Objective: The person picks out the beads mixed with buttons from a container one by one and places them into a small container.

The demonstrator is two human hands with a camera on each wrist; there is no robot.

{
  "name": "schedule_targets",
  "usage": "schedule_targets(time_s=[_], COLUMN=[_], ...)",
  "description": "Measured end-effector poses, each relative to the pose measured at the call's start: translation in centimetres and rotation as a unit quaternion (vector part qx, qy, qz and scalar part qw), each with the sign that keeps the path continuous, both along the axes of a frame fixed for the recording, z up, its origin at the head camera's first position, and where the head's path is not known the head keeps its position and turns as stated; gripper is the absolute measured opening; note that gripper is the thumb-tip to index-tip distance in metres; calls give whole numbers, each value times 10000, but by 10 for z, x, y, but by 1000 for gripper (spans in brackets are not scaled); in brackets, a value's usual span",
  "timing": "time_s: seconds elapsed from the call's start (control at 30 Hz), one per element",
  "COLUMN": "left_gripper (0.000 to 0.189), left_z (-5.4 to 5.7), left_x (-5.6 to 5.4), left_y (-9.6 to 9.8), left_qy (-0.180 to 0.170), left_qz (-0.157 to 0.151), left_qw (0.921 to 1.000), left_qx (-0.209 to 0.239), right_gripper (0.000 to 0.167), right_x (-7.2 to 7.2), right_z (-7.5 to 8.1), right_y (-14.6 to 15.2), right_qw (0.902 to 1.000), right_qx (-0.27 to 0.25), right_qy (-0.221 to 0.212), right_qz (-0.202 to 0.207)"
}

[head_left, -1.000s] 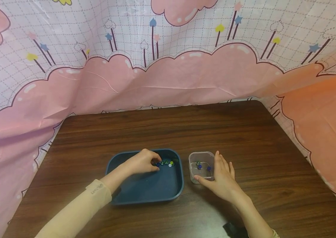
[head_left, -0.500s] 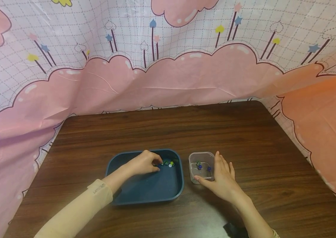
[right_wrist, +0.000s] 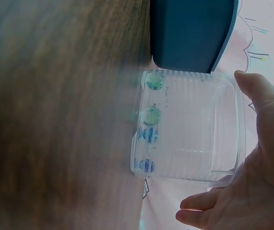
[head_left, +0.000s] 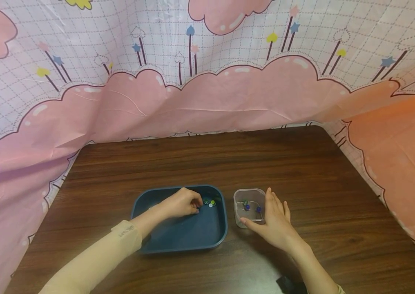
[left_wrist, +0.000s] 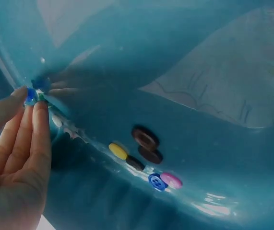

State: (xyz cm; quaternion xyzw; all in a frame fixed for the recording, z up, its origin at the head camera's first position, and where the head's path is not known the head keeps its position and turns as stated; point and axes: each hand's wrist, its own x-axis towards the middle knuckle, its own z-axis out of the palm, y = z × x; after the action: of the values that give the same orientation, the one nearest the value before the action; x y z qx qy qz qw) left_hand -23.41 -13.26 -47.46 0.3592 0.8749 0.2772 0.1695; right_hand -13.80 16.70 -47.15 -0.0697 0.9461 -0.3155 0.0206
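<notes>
My left hand (head_left: 181, 203) reaches into the dark blue tray (head_left: 185, 248), near its far side. In the left wrist view its thumb and fingers pinch a blue marble (left_wrist: 30, 96), with a bit of green at the fingertips. Just right of that hand lie small green, white and yellow pieces (head_left: 212, 203). My right hand (head_left: 279, 226) holds the clear plastic container (head_left: 249, 190) at its near right corner, thumb on the front and fingers along the right side. Blue marbles (right_wrist: 147, 166) and green marbles (right_wrist: 151, 115) lie on the container's bottom.
In the left wrist view a yellow button (left_wrist: 118, 151), a pink button (left_wrist: 171, 180), a blue button (left_wrist: 158, 182) and several brown ones lie in the tray. The brown wooden table (head_left: 192, 159) bears everything. A patterned curtain (head_left: 207, 98) hangs behind it.
My left hand has moved slightly right along the row of small pieces, and its fingers now cover some that showed before. The right hand and the container stay in place.
</notes>
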Motion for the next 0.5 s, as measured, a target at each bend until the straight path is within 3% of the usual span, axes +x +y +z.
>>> schedule_targets(time_s=[0.33,0.5], left_gripper=[13,14], left_z=[5,8], left_x=[2,3], left_y=[1,0], left_qy=[33,-222], left_qz=[43,88], left_qw=[10000,9994], left_qx=[81,257], right_gripper=[123,123], right_x=[0,0], right_z=[0,0], right_y=[0,0], right_qw=[10000,10000], right_qx=[8,-2], right_qy=[-4,-28], right_qz=[-15,-6])
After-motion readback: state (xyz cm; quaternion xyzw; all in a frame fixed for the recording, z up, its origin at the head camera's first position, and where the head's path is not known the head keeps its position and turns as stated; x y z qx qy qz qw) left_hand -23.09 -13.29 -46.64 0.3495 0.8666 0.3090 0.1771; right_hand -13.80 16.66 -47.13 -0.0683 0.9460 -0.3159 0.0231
